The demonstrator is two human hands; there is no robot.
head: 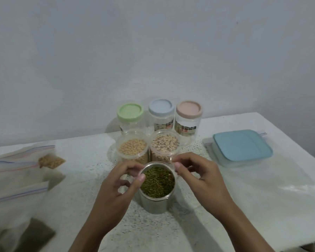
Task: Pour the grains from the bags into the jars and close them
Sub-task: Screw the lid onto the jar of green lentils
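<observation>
head view: one wide look down at a white speckled table set against a plain grey wall.
steel jar: upright and open-topped, near the table's front middle, between the two hands; it is filled almost to the rim with green mung beans.
left hand: at the jar's left side, fingers curled, thumb tip lying on the rim.
right hand: at the jar's far right side, fingers curled, thumb tip just by the rim.
grip: both hands are curled in close at the rim. whether they clasp the jar itself, a clear lid, or nothing, i cannot tell.
soybean jar: clear plastic, lidless, full of yellow beans, just behind the steel jar to the left.
pale bean jar: clear, lidless, beside the soybean jar and touching it, holding pale beans with dark spots.
closed jars: three in a row at the back, with a green lid, a blue lid and a pink lid.
zip bags: a loose heap at the left edge; one corner holds tan grains.
dark bag: blurred, at the lower left.
square container: blue lid on, well to the right.
</observation>
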